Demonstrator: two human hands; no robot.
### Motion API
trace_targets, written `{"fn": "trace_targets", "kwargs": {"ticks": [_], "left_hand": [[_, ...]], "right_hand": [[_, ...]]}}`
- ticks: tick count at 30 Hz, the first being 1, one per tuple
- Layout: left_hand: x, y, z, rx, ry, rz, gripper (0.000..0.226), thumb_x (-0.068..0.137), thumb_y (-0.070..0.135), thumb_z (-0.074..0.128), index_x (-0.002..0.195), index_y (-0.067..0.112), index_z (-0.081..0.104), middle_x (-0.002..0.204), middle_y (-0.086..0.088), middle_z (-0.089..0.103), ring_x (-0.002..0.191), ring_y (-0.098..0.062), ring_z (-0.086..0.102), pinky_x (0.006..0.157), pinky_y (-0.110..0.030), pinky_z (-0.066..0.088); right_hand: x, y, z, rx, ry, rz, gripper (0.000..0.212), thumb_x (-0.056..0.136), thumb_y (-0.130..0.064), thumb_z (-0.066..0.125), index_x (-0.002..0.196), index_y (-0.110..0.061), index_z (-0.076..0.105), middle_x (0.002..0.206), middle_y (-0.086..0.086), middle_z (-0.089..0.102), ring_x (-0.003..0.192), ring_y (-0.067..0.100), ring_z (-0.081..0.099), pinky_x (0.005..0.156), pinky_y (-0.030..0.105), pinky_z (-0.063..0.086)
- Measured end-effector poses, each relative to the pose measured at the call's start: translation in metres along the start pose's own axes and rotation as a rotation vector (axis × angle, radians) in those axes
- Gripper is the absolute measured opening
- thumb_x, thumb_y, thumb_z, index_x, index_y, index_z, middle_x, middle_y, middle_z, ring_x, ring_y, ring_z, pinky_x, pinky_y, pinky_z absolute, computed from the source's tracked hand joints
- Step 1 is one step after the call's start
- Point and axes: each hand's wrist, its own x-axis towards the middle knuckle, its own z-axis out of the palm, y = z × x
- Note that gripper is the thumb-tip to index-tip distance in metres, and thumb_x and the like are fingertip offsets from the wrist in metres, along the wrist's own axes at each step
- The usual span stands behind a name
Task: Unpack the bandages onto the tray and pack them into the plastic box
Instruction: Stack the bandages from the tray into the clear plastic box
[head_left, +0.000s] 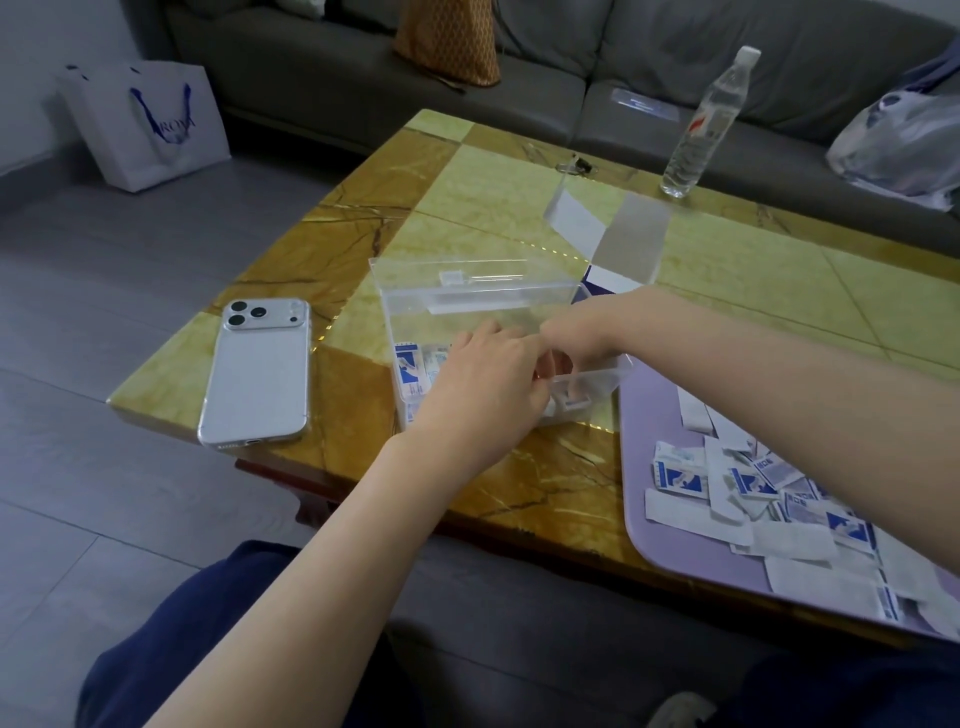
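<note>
A clear plastic box (410, 306) stands open on the table, its lid tipped back. Several blue-and-white bandage packets (410, 371) lie stacked at its left end. My left hand (488, 384) reaches into the box from the front, its fingers curled down over the contents. My right hand (582, 338) comes in from the right, and its fingers curl down inside the box next to the left hand. What the fingers hold is hidden. A lilac tray (649, 415) at the right carries several loose bandage packets (763, 488). The opened bandage carton (628, 239) stands behind the box.
A silver phone (257, 371) lies face down at the table's left corner. A water bottle (706, 124) stands at the far edge, with a small clip (574, 165) to its left. A grey sofa, an orange bag, a plastic bag and a white paper bag (150, 124) surround the table.
</note>
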Motion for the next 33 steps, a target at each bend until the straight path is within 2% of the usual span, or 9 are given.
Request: {"fn": "trace_targets", "kwargs": {"ticks": [3,5,11,14,17,21,25,29,33], "left_hand": [[0.000,0.001,0.000,0.004,0.005,-0.014,0.016,0.093,0.019,0.047,0.102,0.018,0.061,0.103,0.002,0.062,0.097,-0.017,0.044,0.086,-0.028,0.034],[0.000,0.003,0.000,0.032,0.008,-0.026,0.017,0.094,0.022,0.046,0.103,0.019,0.061,0.105,0.003,0.061,0.100,-0.017,0.043,0.086,-0.027,0.031],[-0.002,0.020,0.009,0.147,0.107,-0.090,0.027,0.087,0.015,0.051,0.114,0.018,0.053,0.110,-0.004,0.045,0.105,-0.024,0.038,0.089,-0.030,0.026],[0.003,0.036,0.020,0.137,0.199,-0.040,0.035,0.078,0.008,0.059,0.112,0.012,0.054,0.104,-0.010,0.048,0.098,-0.029,0.044,0.085,-0.036,0.032],[0.008,0.052,0.033,0.096,0.239,0.038,0.033,0.075,0.006,0.062,0.107,0.010,0.056,0.099,-0.010,0.051,0.090,-0.030,0.048,0.079,-0.039,0.038],[0.012,0.071,0.051,0.054,0.095,0.147,0.021,0.083,0.011,0.056,0.104,0.010,0.052,0.098,-0.007,0.046,0.087,-0.026,0.045,0.078,-0.036,0.039],[0.014,0.085,0.074,0.085,-0.172,0.208,0.036,0.092,0.036,0.050,0.121,0.015,0.045,0.115,-0.004,0.044,0.105,-0.023,0.042,0.090,-0.032,0.034],[0.018,0.093,0.096,0.185,-0.374,0.240,0.071,0.084,0.057,0.055,0.137,0.016,0.032,0.130,-0.005,0.040,0.120,-0.024,0.035,0.101,-0.034,0.028],[0.022,0.094,0.109,0.256,-0.489,0.232,0.092,0.075,0.062,0.062,0.142,0.014,0.022,0.135,-0.007,0.036,0.124,-0.025,0.033,0.104,-0.036,0.027]], "right_hand": [[-0.007,0.001,-0.003,0.077,0.054,-0.047,0.027,0.083,-0.017,0.069,0.062,-0.023,0.053,0.063,-0.011,0.049,0.070,0.015,0.049,0.055,0.018,0.037],[-0.017,0.002,-0.005,0.125,0.180,-0.025,0.009,0.087,-0.017,0.062,0.079,-0.016,0.065,0.067,-0.010,0.053,0.071,0.014,0.051,0.054,0.017,0.037],[-0.060,0.004,0.018,0.264,0.794,0.092,0.034,0.096,-0.036,0.044,0.126,-0.021,0.051,0.105,0.000,0.062,0.095,0.017,0.056,0.075,0.029,0.043],[-0.080,0.003,0.046,0.326,1.190,0.048,0.032,0.096,-0.031,0.045,0.123,-0.014,0.053,0.096,0.001,0.061,0.083,0.014,0.055,0.068,0.028,0.045],[-0.092,0.014,0.079,0.285,1.378,0.116,0.027,0.094,-0.024,0.044,0.111,-0.007,0.057,0.085,0.004,0.061,0.077,0.016,0.055,0.064,0.023,0.040],[-0.098,0.042,0.133,0.381,1.257,0.314,0.037,0.093,-0.031,0.038,0.108,-0.004,0.057,0.093,0.010,0.061,0.089,0.028,0.055,0.078,0.031,0.039],[-0.104,0.069,0.178,0.598,0.794,0.543,0.051,0.093,-0.045,0.045,0.132,-0.011,0.045,0.133,0.010,0.048,0.125,0.028,0.037,0.102,0.034,0.027],[-0.122,0.078,0.195,0.869,0.640,0.362,0.053,0.082,-0.045,0.064,0.129,-0.026,0.048,0.133,-0.008,0.051,0.121,0.011,0.047,0.094,0.028,0.040],[-0.128,0.084,0.200,0.816,0.530,0.288,0.074,0.068,-0.041,0.079,0.132,-0.032,0.044,0.134,-0.013,0.045,0.122,0.008,0.043,0.094,0.024,0.038]]}}
